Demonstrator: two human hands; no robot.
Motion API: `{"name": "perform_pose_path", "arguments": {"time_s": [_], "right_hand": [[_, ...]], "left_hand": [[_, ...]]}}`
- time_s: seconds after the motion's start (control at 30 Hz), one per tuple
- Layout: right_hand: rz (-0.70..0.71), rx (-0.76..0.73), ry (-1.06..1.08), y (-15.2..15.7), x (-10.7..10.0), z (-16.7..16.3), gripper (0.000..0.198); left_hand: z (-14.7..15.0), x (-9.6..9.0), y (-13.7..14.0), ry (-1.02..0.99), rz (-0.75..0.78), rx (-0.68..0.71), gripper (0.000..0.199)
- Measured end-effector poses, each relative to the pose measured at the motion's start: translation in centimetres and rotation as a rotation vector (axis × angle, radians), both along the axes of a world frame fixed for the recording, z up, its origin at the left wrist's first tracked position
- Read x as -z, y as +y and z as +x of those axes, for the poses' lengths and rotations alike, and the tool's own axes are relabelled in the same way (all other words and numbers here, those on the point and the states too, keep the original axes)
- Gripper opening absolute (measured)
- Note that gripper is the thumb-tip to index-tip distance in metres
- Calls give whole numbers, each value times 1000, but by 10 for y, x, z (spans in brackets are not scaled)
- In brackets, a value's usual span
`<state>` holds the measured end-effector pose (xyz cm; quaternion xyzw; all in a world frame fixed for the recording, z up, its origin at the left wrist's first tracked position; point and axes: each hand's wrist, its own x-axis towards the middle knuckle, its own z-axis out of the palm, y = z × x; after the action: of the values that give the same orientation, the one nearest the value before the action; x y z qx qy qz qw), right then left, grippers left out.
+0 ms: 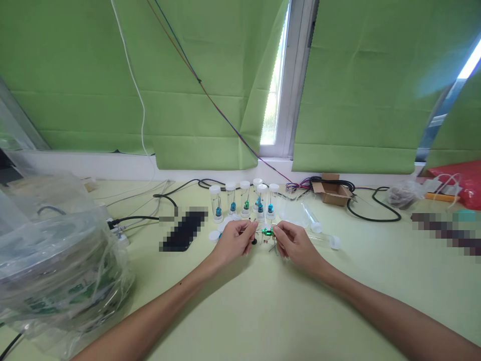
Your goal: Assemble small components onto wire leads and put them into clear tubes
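Observation:
My left hand [233, 237] is closed in a pinch at the left end of a thin metal rod. At the rod's other end sits a small shiny green part [267, 232], whose exact kind I cannot make out. The fingertips of my right hand [295, 239] are closed on its right side. Beneath and between the hands lie tiny loose pieces, among them a small black round piece [254, 241] and thin metal bits [273, 247]. Just behind stand several clear tubes with white caps, one with a green part inside [246, 205] and others with blue parts [218, 211].
Two capped clear tubes [334, 242] lie right of my right hand. A blurred-out dark flat object [184, 230] is at left, beyond it cables. Plastic-wrapped reels [63, 271] fill the left side. An open cardboard box [330, 193] stands behind, near a black cable [376, 219].

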<state>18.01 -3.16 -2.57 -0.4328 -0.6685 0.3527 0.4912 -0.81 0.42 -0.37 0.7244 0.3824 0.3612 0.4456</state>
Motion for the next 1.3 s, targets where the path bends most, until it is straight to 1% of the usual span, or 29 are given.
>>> {"name": "perform_pose_path", "arguments": {"time_s": [0.23,0.4,0.53,0.7,0.97,1.3], "right_hand": [[-9,8,-14,-1,-2,0,41],[-5,-11,43,0,1,-1,35],[-16,-36,77,1,3,-2,32],[-27,-37,61,1,3,-1,36],[-2,-10,-22,0,2,1,42],[-25,-25,13,1,2,0,43]], "left_hand": [[0,1,-1,-13,11,6,47],[-1,0,1,26,0,-36,46],[-1,0,2,33,-6,-35,46],[-1,0,1,32,-2,-29,47],[0,-1,-1,-1,26,-5,47],[1,-3,-3,14,59,-13,47]]}}
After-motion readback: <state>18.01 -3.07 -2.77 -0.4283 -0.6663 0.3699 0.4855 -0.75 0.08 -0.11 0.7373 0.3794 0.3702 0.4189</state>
